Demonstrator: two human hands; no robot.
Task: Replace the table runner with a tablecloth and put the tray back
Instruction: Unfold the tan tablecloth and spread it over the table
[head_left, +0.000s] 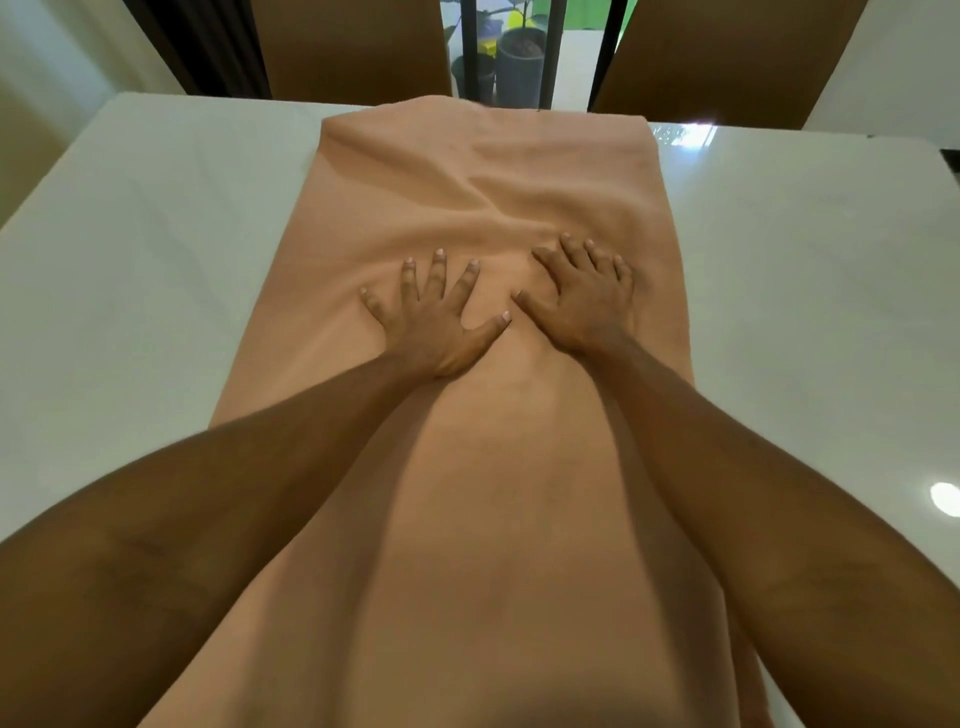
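Note:
A peach-coloured cloth (483, 171) lies lengthwise down the middle of a glossy white table (156, 270), running from the near edge to the far edge. It is smooth near me and creased in its far half. My left hand (434, 317) presses flat on the cloth with fingers spread. My right hand (584, 296) lies flat beside it, fingers spread, right at the wrinkles. Neither hand holds anything. No tray is in view.
Two brown high-backed chairs (353, 47) (727, 57) stand at the far side of the table. Between them, behind dark bars, are grey plant pots (519, 67). Bare white tabletop shows left and right of the cloth.

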